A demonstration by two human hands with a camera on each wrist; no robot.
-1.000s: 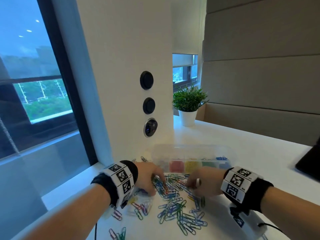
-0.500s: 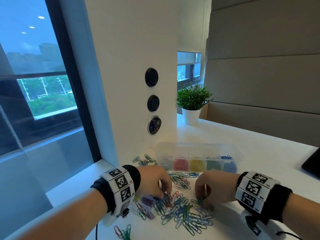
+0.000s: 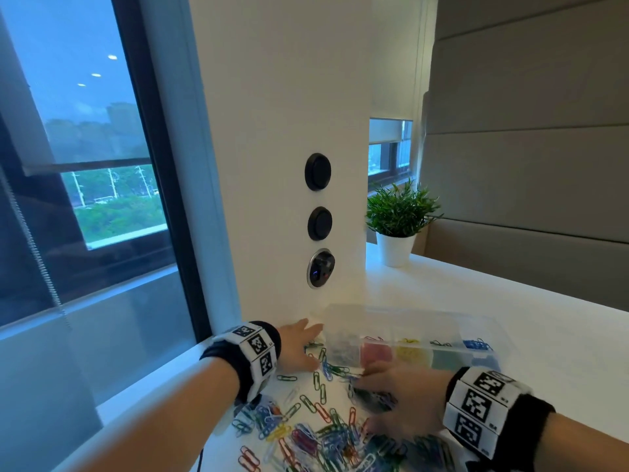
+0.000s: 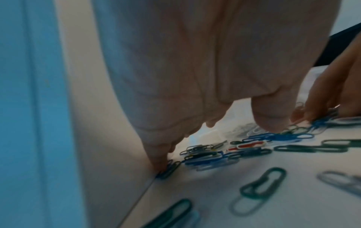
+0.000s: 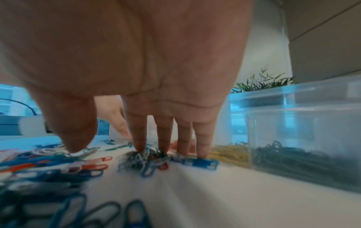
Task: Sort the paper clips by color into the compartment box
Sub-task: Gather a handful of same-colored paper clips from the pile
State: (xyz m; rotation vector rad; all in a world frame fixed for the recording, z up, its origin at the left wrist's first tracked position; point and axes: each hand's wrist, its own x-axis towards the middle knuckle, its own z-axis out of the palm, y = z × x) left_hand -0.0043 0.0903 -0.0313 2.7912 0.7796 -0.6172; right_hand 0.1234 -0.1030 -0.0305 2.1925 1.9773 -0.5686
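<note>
Pressing straight fingers onto loose paper clips [image 3: 306, 434], left hand [image 3: 301, 349] and right hand [image 3: 401, 400] rest before the compartment box [image 3: 425, 321] on the desk [image 3: 544, 335].

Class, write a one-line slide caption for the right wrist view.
Right hand presses straight fingers onto mixed coloured paper clips beside the clear plastic compartment box.

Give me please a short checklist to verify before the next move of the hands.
1. Compartment box open for drops: ok.
2. Right hand fingers on the loose paper clips: ok.
3. Right hand pinches one single clip: cannot tell.
4. Left hand flat beside the box, holds nothing: ok.
5. All clips sorted: not ok, many lie mixed on the table.
</note>
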